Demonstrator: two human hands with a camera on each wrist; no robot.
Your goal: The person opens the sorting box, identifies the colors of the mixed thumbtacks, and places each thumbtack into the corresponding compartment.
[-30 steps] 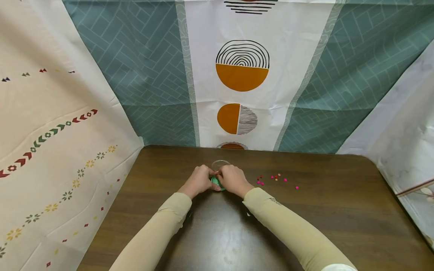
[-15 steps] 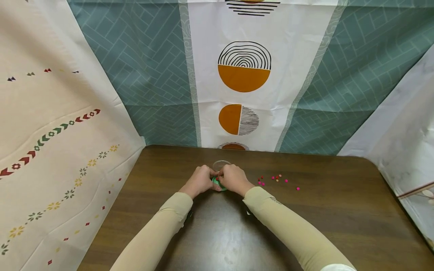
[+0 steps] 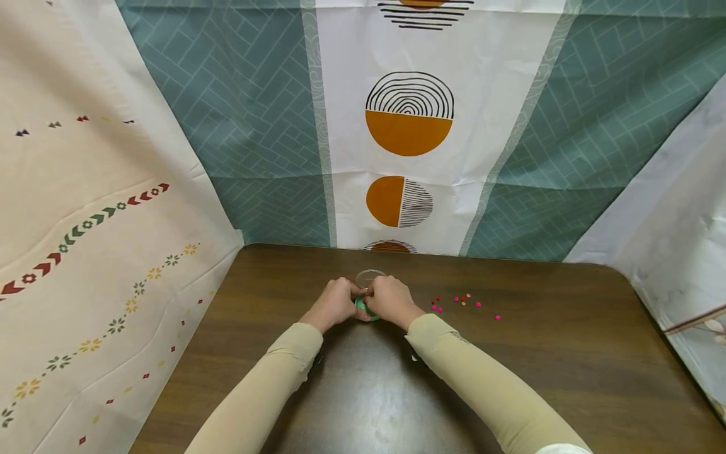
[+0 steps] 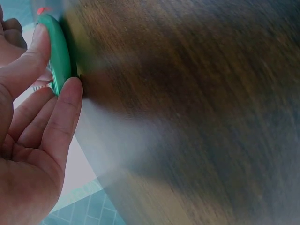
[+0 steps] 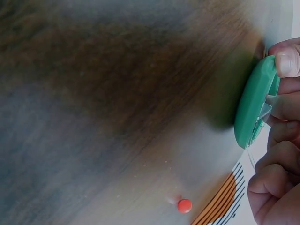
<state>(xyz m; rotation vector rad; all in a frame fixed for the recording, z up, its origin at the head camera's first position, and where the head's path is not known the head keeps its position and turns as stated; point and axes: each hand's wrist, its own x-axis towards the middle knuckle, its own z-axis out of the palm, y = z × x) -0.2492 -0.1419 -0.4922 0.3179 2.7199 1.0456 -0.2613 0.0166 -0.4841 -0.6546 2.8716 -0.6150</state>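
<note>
A shallow green round case [image 3: 361, 304] is between both hands at the middle of the table, with a clear round piece [image 3: 370, 272] just behind it. My left hand [image 3: 334, 301] pinches its edge between thumb and fingers, which shows well in the left wrist view. There the green case [image 4: 58, 54] looks tilted on edge, with a small red piece [image 4: 43, 10] by its upper end. My right hand [image 3: 392, 300] has curled fingers at the case's other side. In the right wrist view these fingers [image 5: 281, 164] reach a clear part [image 5: 265, 111]; their contact is partly hidden.
Several small pink, red and orange round pieces [image 3: 433, 308] lie scattered to the right of the hands on the brown wooden table [image 3: 539, 353]. One red piece [image 5: 184, 206] shows near the right hand. A patterned cloth [image 3: 272, 208] hangs along the back edge.
The hands stay almost in place around the case. A small red spot seen between the fingers half a second ago no longer shows in the head view, which has shifted slightly.
</note>
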